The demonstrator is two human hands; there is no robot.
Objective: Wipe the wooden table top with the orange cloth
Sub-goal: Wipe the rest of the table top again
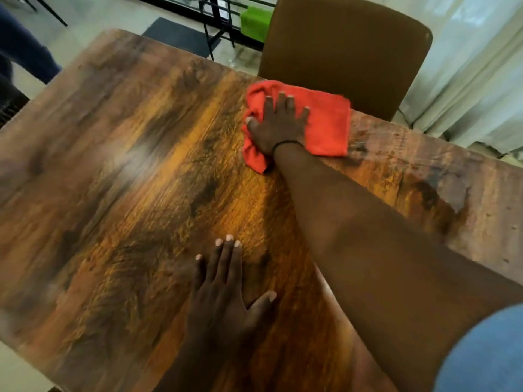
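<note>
Two flat hands point(278, 124) point(223, 290), one orange cloth point(325, 123)

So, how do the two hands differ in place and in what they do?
The right hand lies far across the wooden table top, near the chair; the left hand lies near the person. The right hand presses the orange cloth; the left hand rests on bare wood. Both lie flat, fingers straight.

A brown chair point(343, 49) stands at the far edge of the surface, before pale curtains point(478, 66) at right. Behind it, a dark mat point(181, 35) lies on the glossy pale floor point(107, 15) beside a black metal frame point(218, 21) and a green box point(254, 22).
</note>
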